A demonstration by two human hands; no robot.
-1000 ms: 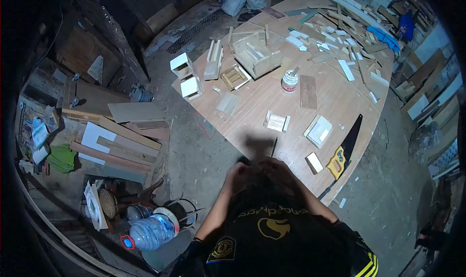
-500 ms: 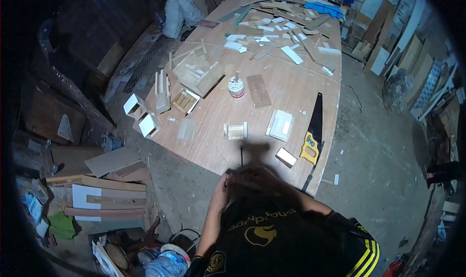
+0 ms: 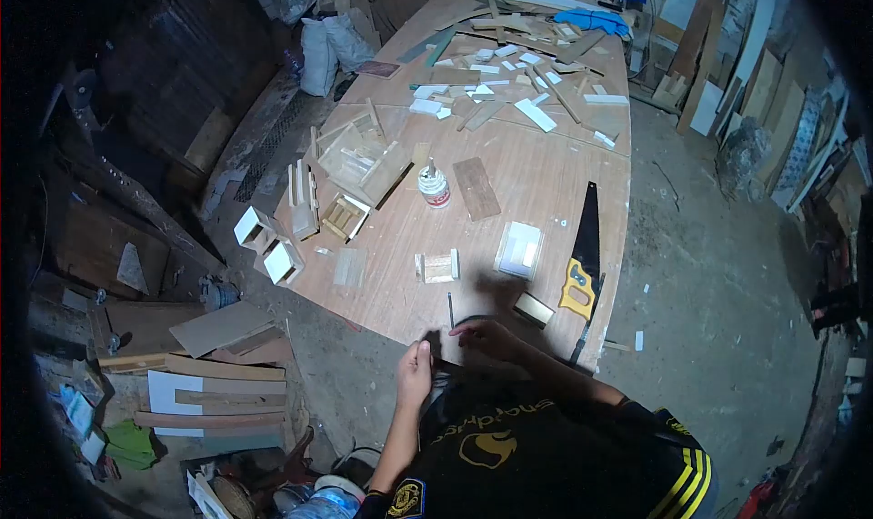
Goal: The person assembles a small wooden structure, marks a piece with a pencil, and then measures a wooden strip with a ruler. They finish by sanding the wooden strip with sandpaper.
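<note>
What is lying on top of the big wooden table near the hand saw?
Beside the hand saw on the table lie a small wood block, a pale flat panel and a glue bottle. The surface under them is covered.

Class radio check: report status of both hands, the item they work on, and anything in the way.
Left hand and right hand at table edge, grip unclear. Pencil lies just ahead. Handsaw and small block to the right.
</note>
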